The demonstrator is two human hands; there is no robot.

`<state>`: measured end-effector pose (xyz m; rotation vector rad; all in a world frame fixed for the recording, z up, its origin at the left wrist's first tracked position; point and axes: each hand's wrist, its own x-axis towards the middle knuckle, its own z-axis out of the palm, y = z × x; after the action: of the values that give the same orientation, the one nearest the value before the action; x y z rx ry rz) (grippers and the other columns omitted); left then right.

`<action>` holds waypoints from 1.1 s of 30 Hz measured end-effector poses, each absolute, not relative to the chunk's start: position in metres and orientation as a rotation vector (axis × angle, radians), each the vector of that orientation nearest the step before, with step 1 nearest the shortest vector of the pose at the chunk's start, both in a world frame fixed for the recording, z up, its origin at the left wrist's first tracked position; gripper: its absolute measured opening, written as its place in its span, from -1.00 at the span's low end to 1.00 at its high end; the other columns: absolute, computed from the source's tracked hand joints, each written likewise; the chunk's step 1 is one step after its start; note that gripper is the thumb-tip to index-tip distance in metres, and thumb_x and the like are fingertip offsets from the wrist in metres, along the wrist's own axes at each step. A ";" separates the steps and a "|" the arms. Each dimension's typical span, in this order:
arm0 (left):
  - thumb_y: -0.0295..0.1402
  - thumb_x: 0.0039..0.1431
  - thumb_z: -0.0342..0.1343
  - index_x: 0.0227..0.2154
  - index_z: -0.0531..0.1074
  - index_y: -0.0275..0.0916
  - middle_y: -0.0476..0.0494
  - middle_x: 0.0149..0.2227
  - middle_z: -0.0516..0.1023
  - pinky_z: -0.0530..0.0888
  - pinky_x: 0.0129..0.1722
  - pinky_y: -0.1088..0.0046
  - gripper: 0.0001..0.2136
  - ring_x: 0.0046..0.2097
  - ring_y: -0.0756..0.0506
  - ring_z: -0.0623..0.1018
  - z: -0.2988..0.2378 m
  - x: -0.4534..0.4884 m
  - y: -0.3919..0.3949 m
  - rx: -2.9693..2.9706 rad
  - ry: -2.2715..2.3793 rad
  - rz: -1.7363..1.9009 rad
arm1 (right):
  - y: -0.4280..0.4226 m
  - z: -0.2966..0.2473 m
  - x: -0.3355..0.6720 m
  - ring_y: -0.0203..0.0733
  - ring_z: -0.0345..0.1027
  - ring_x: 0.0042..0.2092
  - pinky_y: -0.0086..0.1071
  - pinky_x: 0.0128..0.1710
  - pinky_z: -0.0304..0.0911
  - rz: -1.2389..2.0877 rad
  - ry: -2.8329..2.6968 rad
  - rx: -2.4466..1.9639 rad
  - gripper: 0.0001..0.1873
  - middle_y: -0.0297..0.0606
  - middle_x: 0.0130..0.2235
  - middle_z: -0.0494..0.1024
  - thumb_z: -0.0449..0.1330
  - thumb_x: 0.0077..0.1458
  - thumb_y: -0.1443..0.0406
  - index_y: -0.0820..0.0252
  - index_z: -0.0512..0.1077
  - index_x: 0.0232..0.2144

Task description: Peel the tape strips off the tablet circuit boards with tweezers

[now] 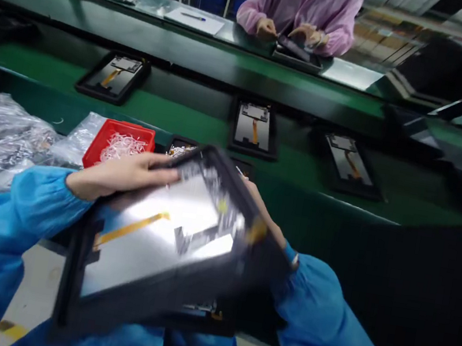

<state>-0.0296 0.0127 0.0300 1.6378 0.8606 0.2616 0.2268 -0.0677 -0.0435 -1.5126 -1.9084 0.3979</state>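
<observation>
You hold the panel (159, 238) raised and tilted, so its silver back with the orange strip (130, 229) faces you. Your left grip (125, 177) is closed over the upper edge, fingers flat on the metal, probably to steady it. Your right grip (262, 213) is mostly hidden behind the far side. It seems to prop the frame, but I cannot tell how far it closes. A red bin (119, 143) sits just beyond your left wrist.
</observation>
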 end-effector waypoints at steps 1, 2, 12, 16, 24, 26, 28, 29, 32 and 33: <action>0.00 0.10 0.26 -0.27 0.53 -0.22 0.06 -0.51 0.48 0.23 -0.60 0.64 -0.64 -0.52 0.05 0.42 0.028 -0.033 0.005 1.729 0.779 0.155 | -0.063 -0.044 0.226 -0.34 0.38 -0.34 -0.38 -0.30 0.35 0.448 -1.998 -1.506 -0.83 -0.35 -0.35 0.48 0.23 0.22 0.25 0.28 0.46 -0.33; -0.04 0.09 0.29 -0.26 0.53 -0.21 0.06 -0.49 0.49 0.25 -0.57 0.63 -0.66 -0.49 0.04 0.43 0.024 -0.033 -0.003 1.815 0.693 0.059 | -0.060 -0.044 0.224 -0.33 0.37 -0.34 -0.40 -0.30 0.32 0.501 -2.093 -1.498 -0.88 -0.36 -0.38 0.47 0.27 0.16 0.31 0.26 0.46 -0.38; -0.50 0.30 0.05 -0.20 0.53 -0.30 -0.25 -0.15 0.47 0.34 -0.17 0.32 -0.85 -0.14 -0.16 0.42 -0.011 -0.005 -0.017 3.030 0.259 0.190 | -0.072 -0.036 0.218 -0.27 0.32 -0.33 -0.42 -0.34 0.16 0.604 -2.124 -1.642 -0.96 -0.29 -0.32 0.46 0.24 0.14 0.37 0.17 0.45 -0.38; -0.42 0.26 0.15 -0.21 0.56 -0.20 -0.21 -0.11 0.46 0.31 -0.10 0.31 -0.89 -0.08 -0.16 0.40 -0.033 0.027 0.011 3.059 0.073 0.150 | -0.079 -0.036 0.228 -0.32 0.27 -0.42 -0.44 -0.39 0.19 0.543 -1.955 -1.650 -0.94 -0.31 -0.39 0.44 0.24 0.15 0.34 0.18 0.45 -0.38; -0.49 0.33 0.01 -0.30 0.56 -0.35 -0.29 -0.11 0.50 0.26 -0.15 0.31 -0.79 -0.07 -0.16 0.43 -0.052 0.051 0.005 3.191 -0.074 0.155 | -0.115 -0.035 0.255 -0.38 0.26 -0.50 -0.47 -0.54 0.17 0.515 -1.590 -1.710 -0.85 -0.29 -0.40 0.46 0.28 0.13 0.23 0.20 0.46 -0.41; -0.52 0.34 -0.04 -0.29 0.55 -0.40 -0.30 -0.12 0.51 0.26 -0.16 0.33 -0.76 -0.07 -0.16 0.44 -0.054 0.049 0.000 3.219 -0.090 0.158 | -0.124 -0.034 0.257 -0.33 0.33 -0.45 -0.46 -0.52 0.22 0.545 -1.544 -1.705 -0.81 -0.27 -0.40 0.47 0.30 0.11 0.20 0.20 0.47 -0.42; -0.52 0.35 -0.04 -0.27 0.54 -0.40 -0.27 -0.15 0.52 0.25 -0.19 0.35 -0.77 -0.09 -0.14 0.45 -0.054 0.046 -0.001 3.234 -0.130 0.148 | -0.131 -0.033 0.255 -0.31 0.35 -0.43 -0.45 -0.50 0.24 0.556 -1.538 -1.700 -0.81 -0.26 -0.38 0.47 0.30 0.12 0.19 0.19 0.48 -0.42; -0.51 0.35 -0.03 -0.25 0.54 -0.38 -0.25 -0.15 0.53 0.25 -0.20 0.36 -0.78 -0.10 -0.13 0.45 -0.054 0.044 -0.001 3.238 -0.153 0.142 | -0.135 -0.032 0.253 -0.31 0.36 -0.42 -0.45 -0.50 0.24 0.554 -1.539 -1.696 -0.82 -0.26 -0.38 0.47 0.29 0.12 0.20 0.19 0.48 -0.41; -0.48 0.37 -0.03 -0.18 0.52 -0.33 -0.20 -0.12 0.52 0.25 -0.18 0.36 -0.80 -0.11 -0.11 0.45 -0.050 0.040 0.002 3.242 -0.189 0.128 | -0.142 -0.030 0.247 -0.32 0.36 -0.42 -0.44 -0.48 0.24 0.552 -1.542 -1.682 -0.86 -0.27 -0.37 0.47 0.28 0.14 0.23 0.18 0.47 -0.40; -0.48 0.37 -0.04 -0.18 0.52 -0.32 -0.20 -0.11 0.52 0.26 -0.17 0.35 -0.79 -0.12 -0.11 0.45 -0.048 0.039 0.004 3.243 -0.186 0.124 | -0.144 -0.029 0.246 -0.32 0.36 -0.42 -0.43 -0.48 0.24 0.553 -1.543 -1.681 -0.86 -0.27 -0.37 0.47 0.27 0.14 0.24 0.18 0.46 -0.40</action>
<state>0.0394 0.0038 -0.0483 3.2429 -0.1857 0.1244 0.2459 -0.1440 -0.0291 -1.6812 -1.5428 0.5534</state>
